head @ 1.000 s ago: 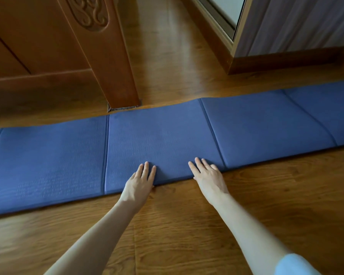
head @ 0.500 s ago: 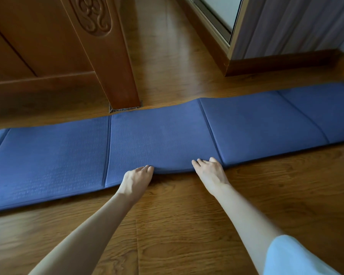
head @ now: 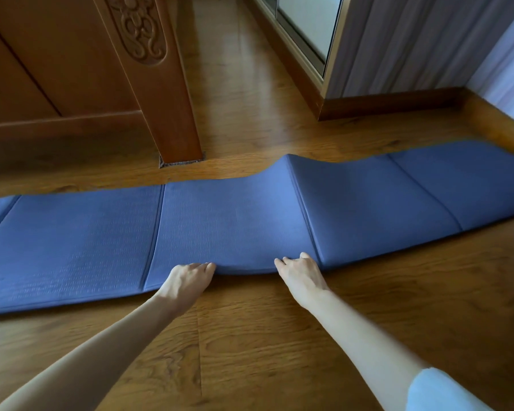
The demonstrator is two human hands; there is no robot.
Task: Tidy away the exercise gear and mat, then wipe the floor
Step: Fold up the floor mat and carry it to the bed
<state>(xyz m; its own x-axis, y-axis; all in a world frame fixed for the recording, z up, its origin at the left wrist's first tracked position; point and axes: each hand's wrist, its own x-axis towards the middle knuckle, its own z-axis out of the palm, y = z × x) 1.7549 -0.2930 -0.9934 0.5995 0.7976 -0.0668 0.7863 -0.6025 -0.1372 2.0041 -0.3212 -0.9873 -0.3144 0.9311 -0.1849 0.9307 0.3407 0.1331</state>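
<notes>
Head view | we see blue mat (head: 235, 221) spread across wooden floor (head: 250, 336) | left hand (head: 187, 281) and right hand (head: 301, 272) grip its near edge, fingers curled under | middle panel raised, ridge at fold | carved post (head: 161, 84) behind.

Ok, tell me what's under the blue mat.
The wooden floor lies under the blue mat. The fingers of both hands, left and right, curl beneath its raised near edge. Anything else is covered.

Blue folding mat (head: 235, 221) (middle lifted)
</notes>
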